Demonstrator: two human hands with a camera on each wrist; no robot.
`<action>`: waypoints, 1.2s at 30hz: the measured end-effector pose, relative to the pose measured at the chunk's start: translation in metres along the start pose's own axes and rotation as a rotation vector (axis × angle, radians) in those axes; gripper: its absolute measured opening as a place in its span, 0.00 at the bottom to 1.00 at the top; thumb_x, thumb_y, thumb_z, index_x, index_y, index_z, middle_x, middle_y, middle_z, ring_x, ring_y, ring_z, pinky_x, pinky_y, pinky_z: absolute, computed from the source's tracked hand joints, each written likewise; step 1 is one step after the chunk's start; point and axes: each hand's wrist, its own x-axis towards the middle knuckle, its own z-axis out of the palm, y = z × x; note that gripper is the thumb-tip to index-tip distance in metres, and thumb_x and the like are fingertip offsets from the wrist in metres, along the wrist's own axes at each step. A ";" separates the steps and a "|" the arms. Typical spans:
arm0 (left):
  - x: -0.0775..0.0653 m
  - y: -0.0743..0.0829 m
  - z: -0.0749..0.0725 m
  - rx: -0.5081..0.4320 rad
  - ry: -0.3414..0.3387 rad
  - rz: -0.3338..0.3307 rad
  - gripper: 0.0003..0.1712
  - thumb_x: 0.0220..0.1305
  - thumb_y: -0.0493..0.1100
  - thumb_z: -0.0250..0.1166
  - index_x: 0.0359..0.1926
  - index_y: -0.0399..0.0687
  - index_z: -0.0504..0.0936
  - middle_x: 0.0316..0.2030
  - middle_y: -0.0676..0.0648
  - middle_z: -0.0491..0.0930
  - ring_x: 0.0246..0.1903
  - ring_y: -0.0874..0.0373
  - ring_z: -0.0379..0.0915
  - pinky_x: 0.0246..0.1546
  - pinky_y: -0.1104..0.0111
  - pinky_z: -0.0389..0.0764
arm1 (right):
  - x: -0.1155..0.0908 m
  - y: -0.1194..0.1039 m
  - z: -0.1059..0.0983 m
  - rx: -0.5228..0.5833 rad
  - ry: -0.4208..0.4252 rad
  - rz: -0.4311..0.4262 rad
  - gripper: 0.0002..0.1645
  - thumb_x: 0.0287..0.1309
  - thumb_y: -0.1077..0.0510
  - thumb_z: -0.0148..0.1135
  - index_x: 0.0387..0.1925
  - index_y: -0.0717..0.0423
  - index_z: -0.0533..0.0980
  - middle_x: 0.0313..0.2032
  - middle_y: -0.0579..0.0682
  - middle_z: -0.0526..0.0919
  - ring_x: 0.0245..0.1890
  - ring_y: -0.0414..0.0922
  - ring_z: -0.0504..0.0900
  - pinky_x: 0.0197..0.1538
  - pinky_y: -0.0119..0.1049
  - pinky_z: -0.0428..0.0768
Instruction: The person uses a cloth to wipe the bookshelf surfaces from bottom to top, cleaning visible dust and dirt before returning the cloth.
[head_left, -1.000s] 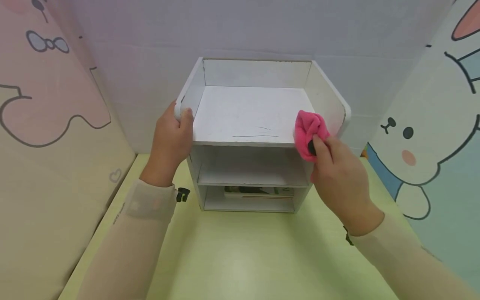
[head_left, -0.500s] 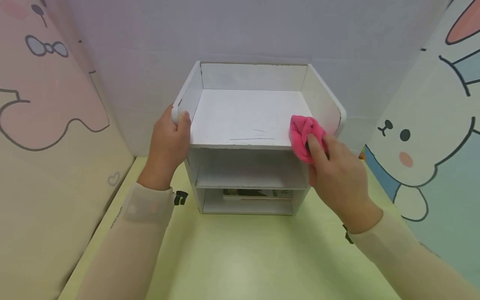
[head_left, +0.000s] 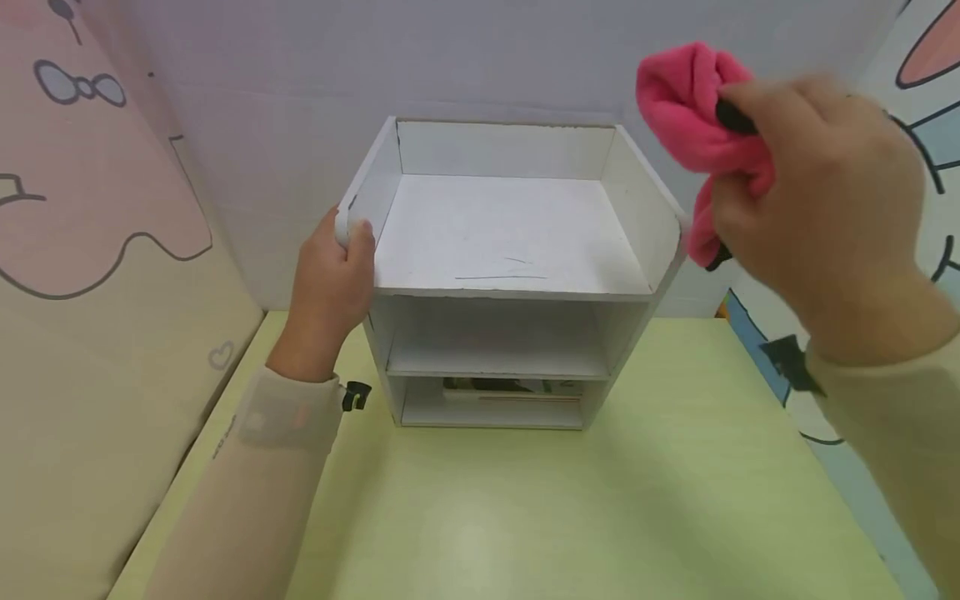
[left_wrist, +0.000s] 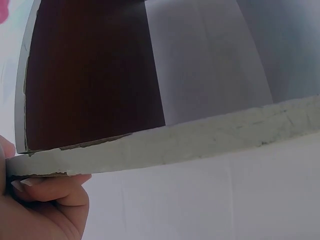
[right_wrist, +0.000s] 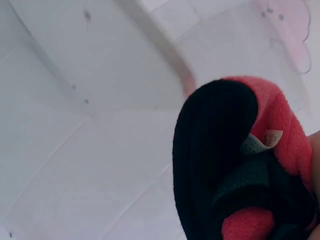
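A white open-front shelf unit (head_left: pixel 510 242) stands on the table. My left hand (head_left: pixel 330 275) grips the front edge of its left side panel, thumb inside. In the left wrist view, curled fingers (left_wrist: pixel 55 195) lie under that panel's pale edge. My right hand (head_left: pixel 825 192) holds up a bunched pink fleecy cloth piece (head_left: pixel 693 108) with black parts, beyond the unit's right side. A black patch and small label of the cloth piece (right_wrist: pixel 215 150) show in the right wrist view; its exact kind is unclear. Part of it is hidden by the hand.
The lowest compartment holds a flat book-like stack (head_left: pixel 513 388). The unit rests on a pale green table (head_left: pixel 480 508). Cloth walls with cartoon figures (head_left: pixel 97 200) flank it left and right, and a plain pale wall (head_left: pixel 495 58) stands behind.
My right hand has lifted the pink cloth piece off the unit's right front corner and carried it up and to the right. The left hand keeps its grip.
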 end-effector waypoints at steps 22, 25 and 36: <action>-0.009 0.005 0.002 0.007 -0.005 0.010 0.36 0.78 0.58 0.42 0.74 0.37 0.66 0.66 0.36 0.72 0.60 0.41 0.71 0.62 0.38 0.69 | 0.092 0.102 0.098 0.165 -0.894 0.430 0.43 0.70 0.63 0.52 0.82 0.50 0.51 0.65 0.70 0.63 0.55 0.71 0.65 0.39 0.56 0.82; -0.010 0.005 0.000 0.004 0.004 0.013 0.36 0.78 0.57 0.42 0.73 0.37 0.66 0.65 0.35 0.73 0.57 0.41 0.71 0.60 0.39 0.71 | 0.091 0.100 0.106 0.169 -0.885 0.437 0.43 0.70 0.64 0.51 0.82 0.49 0.52 0.66 0.69 0.64 0.56 0.71 0.65 0.40 0.56 0.82; -0.008 0.008 -0.003 -0.029 0.010 0.016 0.35 0.77 0.57 0.42 0.72 0.37 0.68 0.64 0.37 0.75 0.54 0.43 0.71 0.58 0.41 0.72 | 0.088 0.096 0.129 0.263 -0.879 0.473 0.45 0.64 0.67 0.40 0.82 0.46 0.52 0.65 0.65 0.68 0.38 0.62 0.76 0.30 0.52 0.82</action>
